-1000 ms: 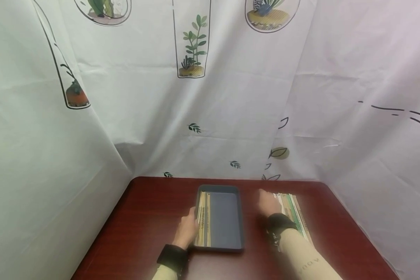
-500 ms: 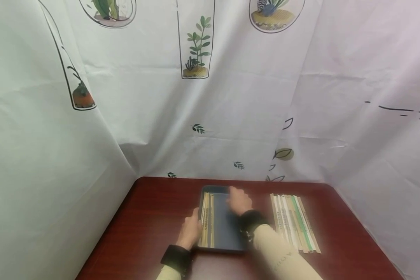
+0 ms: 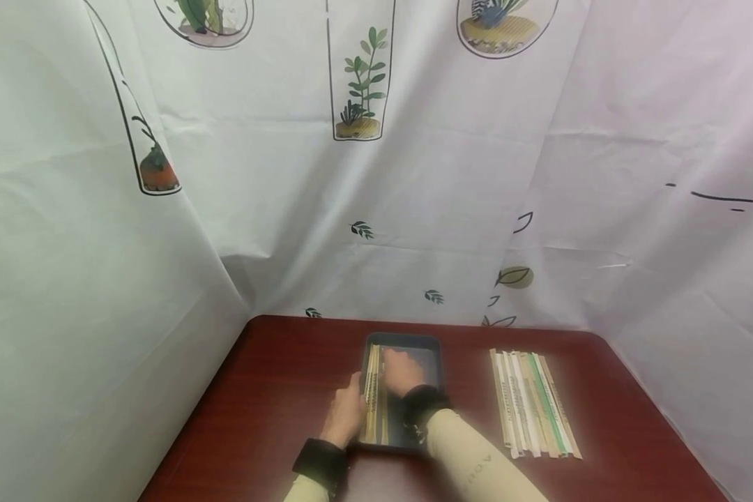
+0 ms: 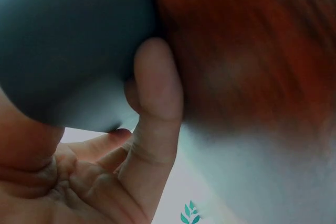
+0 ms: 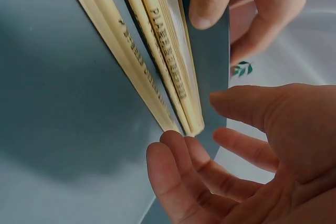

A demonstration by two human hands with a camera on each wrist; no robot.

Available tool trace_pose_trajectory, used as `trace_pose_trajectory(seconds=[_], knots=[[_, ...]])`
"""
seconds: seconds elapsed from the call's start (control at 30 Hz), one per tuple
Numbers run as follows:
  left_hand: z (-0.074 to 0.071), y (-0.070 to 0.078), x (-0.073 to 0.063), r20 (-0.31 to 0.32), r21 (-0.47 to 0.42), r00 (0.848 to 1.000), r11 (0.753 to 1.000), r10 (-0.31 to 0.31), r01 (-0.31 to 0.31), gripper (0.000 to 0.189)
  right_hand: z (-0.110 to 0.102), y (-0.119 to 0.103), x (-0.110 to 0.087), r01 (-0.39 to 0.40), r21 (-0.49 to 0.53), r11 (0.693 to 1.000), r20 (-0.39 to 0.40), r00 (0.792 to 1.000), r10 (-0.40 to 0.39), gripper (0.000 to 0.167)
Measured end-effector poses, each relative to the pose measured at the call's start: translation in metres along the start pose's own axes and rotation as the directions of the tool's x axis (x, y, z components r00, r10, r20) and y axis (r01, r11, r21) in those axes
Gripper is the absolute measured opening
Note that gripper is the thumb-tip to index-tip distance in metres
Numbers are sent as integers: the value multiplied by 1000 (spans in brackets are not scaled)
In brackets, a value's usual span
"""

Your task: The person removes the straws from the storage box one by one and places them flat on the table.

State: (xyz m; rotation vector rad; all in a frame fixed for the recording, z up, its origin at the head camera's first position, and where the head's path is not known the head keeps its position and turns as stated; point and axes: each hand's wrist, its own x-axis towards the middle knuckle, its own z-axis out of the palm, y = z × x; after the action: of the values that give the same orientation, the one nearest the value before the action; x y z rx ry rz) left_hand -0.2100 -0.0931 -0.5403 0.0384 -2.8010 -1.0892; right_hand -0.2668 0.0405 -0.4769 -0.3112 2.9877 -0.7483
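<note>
A dark grey tray (image 3: 440,359) lies on the table, and my left hand (image 3: 344,411) grips its left side. In the left wrist view, the left thumb and fingers (image 4: 157,77) hold the tray's edge (image 4: 68,45). Several long, printed, paper-sleeved sticks (image 3: 371,397), which look like wrapped chopsticks, lie lengthwise along the tray's left side. My right hand (image 3: 404,373) is over the tray beside them. In the right wrist view, its fingertips (image 5: 160,161) are at the far end of the sticks (image 5: 168,61), thumb apart and fingers loosely bent.
More paper-sleeved sticks (image 3: 521,404), tan and white with a green stripe, lie in a row on the red-brown table (image 3: 288,376) right of the tray. A white patterned curtain (image 3: 439,195) stands behind and at both sides.
My right hand has moved left from the loose row across to the sticks in the tray. My left hand stays on the tray's side. The view has shifted slightly.
</note>
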Motion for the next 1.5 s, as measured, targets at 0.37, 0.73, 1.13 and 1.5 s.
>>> trace_pose_trajectory(seconds=[0.37,0.73,1.13,1.5], knots=[[-1,1,-1,-5,-1,999,999,41,-41,51,27,3,1,32,-68,997,1,999,-32,16],[-2,1,-1,2,-3,999,999,36,-36,50,40,6,-4,61,-52,997,-26,998,-63,17],[-1,1,-1,5,-3,1000,1000,31,-31,49,40,7,-4,73,-48,996,-31,997,-74,18],[-3,2,-1,6,-8,1000,1000,24,-24,47,44,5,-5,39,-60,997,-64,997,-43,14]])
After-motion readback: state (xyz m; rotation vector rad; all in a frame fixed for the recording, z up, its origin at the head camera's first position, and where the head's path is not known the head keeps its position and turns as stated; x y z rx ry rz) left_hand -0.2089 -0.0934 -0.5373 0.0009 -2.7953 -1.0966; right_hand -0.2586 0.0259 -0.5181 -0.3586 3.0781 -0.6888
